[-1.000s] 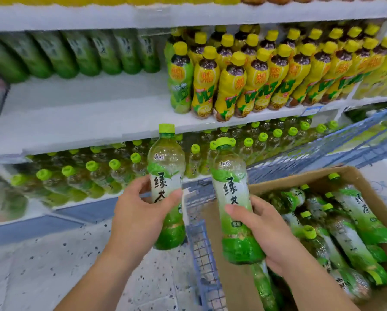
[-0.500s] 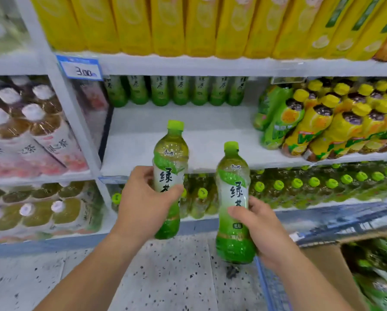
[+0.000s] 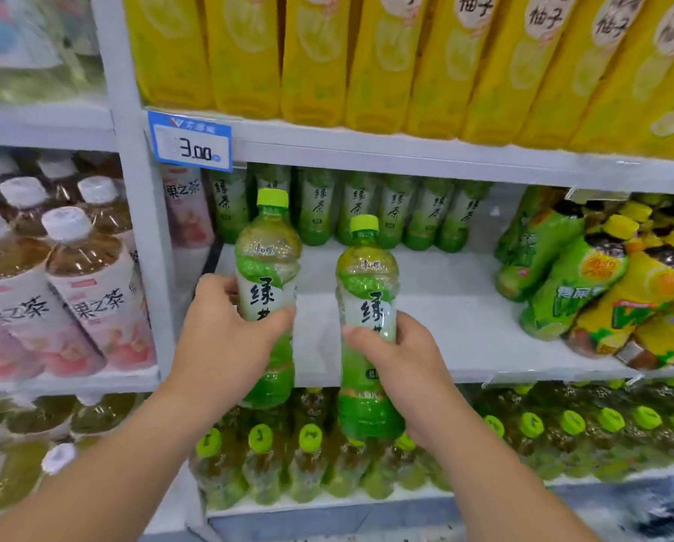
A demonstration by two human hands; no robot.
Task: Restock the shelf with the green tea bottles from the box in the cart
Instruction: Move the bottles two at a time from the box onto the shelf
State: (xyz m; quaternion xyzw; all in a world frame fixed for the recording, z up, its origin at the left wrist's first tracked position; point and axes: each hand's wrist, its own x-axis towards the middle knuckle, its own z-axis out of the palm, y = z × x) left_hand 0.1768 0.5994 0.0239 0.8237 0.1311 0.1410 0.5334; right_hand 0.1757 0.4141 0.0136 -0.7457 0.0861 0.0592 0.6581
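Head view, both hands raised at the middle shelf [image 3: 464, 307].

- Left hand [image 3: 226, 338] grips the left bottle [image 3: 267, 275] round its label, thumb across the front and the other fingers wrapped behind.
- Right hand [image 3: 398, 354] grips the right bottle [image 3: 366, 283] the same way, a little lower.
- Both green tea bottles are upright with caps up, held in front of the shelf's front edge. Their bases hang below the board, so neither looks set down yet.

Doing the placing well, as I judge it:
- Lift each base clear over the front lip before moving inward.
- Set the bottles on the bare white board in front of the back row [image 3: 390, 209], labels facing out. Slide them back until they sit just beside that row.
- Keep the left bottle off the upright post [image 3: 140, 228].
- Keep the right bottle well apart from the leaning yellow-capped bottles [image 3: 601, 291], which look ready to topple.
- Let go only once a base sits flat.

Hard to make out:
- The box and the cart are out of frame.
- The fingertips behind both bottles are hidden.
- How far the bottles stand from the shelf edge cannot be told from this angle.
- The tops of the back row are cut off by the shelf above and partly by the price tag [image 3: 191, 140]. Whether another row stands behind it, I cannot tell.
- The frame edges are smeared and the far-left labels are barely legible.
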